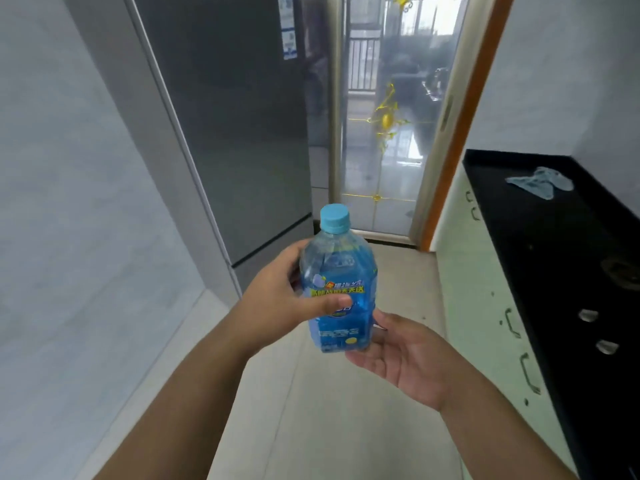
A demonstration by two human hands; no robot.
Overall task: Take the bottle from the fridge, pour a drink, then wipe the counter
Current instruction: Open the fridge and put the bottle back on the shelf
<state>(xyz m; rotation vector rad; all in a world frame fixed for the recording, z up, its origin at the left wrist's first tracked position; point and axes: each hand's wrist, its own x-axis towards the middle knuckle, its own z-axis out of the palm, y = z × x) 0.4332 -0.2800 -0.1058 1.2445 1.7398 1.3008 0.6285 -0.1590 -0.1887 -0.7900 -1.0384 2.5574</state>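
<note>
Left hand point(277, 306) fingers curl round capped bottle point(337, 289), upright midair, fridge point(235, 133) shut. Right hand point(408, 355) spread under base. Carry level to worktop point(554, 244), then uncap.

Both hands out front: L hand point(277, 303) curled, gripping; R hand point(408, 355) palm-up, flat.

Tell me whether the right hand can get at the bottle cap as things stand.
Probably yes. The right hand lies open under the bottle, holding nothing, and the cap stands bare above the left hand, whose grip is lower.
</note>
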